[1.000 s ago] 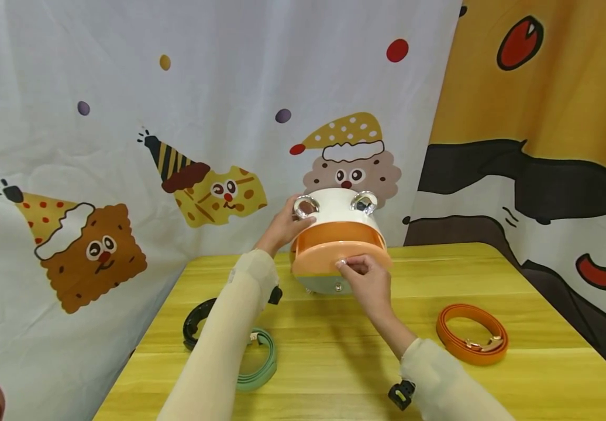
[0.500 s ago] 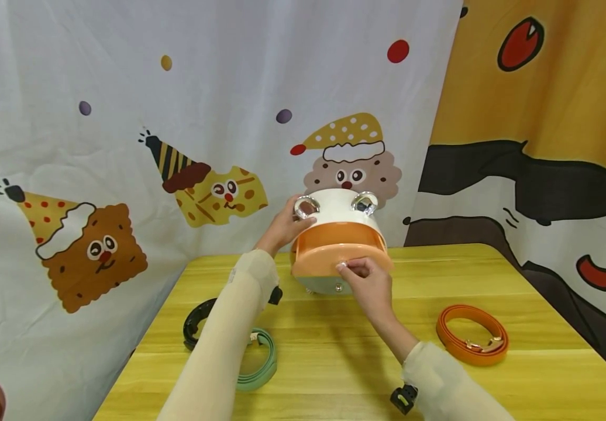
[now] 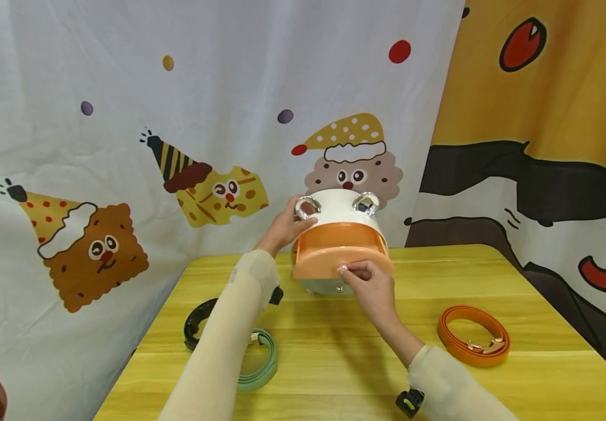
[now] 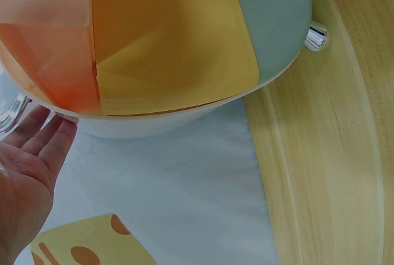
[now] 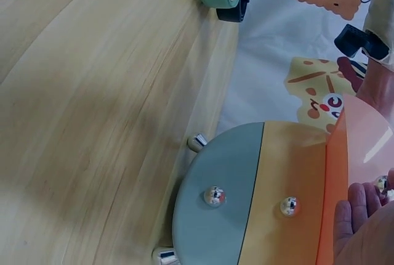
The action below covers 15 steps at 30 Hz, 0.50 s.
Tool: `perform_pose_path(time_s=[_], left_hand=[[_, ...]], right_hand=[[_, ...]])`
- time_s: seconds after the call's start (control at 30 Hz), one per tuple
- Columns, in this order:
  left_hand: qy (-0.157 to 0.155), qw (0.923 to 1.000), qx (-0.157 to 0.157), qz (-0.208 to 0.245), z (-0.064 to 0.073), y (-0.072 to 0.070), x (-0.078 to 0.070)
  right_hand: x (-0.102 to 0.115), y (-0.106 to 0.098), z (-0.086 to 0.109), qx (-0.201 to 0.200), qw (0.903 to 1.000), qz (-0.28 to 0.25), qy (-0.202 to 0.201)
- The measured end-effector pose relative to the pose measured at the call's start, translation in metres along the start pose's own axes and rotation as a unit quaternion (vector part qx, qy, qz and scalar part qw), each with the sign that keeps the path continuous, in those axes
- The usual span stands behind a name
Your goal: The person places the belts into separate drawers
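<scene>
A small rounded drawer cabinet [image 3: 341, 206] with a white top and silver ring ears stands at the back of the table. Its orange top drawer [image 3: 316, 264] is pulled partway out. My right hand [image 3: 376, 292] pinches that drawer's silver knob [image 3: 344, 268] between thumb and fingers. My left hand [image 3: 280, 227] rests on the cabinet's left side beside one ear; in the left wrist view its straight fingers [image 4: 58, 138] touch the side wall. Below, the yellow drawer [image 5: 289, 166] and grey-green drawer [image 5: 215, 163] are flush in the right wrist view.
A coiled orange belt [image 3: 474, 336] with a gold buckle lies at the right of the wooden table [image 3: 324, 374]. On the left, a coiled green belt [image 3: 266, 368] and a black belt [image 3: 193, 321] lie partly behind my left sleeve. A printed curtain [image 3: 219, 64] hangs behind.
The orange drawer has slid slightly further out toward me, with my right hand still pinching its knob. My left hand stays in place on the cabinet.
</scene>
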<state>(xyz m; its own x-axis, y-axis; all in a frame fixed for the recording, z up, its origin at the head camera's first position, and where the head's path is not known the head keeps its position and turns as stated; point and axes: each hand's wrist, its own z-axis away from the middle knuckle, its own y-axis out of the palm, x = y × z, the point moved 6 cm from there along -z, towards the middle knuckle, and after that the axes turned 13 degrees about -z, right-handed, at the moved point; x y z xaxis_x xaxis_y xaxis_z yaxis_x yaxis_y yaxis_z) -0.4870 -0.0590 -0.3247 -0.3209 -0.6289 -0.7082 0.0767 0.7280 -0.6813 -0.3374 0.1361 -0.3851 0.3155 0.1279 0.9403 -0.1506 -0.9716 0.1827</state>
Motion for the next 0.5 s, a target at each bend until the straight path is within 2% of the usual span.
perform_pose_path(time_s=[0.2, 0.5], left_hand=[[0.003, 1.0000, 0.000, 0.002, -0.0016, 0.0007, 0.0014], [0.002, 1.0000, 0.000, -0.002, -0.0003, 0.0003, -0.0004]], right_hand=[[-0.0008, -0.0010, 0.0003, 0.011, 0.9998, -0.011, 0.010], [0.0003, -0.0040, 0.0033, 0.024, 0.9992, 0.006, 0.030]])
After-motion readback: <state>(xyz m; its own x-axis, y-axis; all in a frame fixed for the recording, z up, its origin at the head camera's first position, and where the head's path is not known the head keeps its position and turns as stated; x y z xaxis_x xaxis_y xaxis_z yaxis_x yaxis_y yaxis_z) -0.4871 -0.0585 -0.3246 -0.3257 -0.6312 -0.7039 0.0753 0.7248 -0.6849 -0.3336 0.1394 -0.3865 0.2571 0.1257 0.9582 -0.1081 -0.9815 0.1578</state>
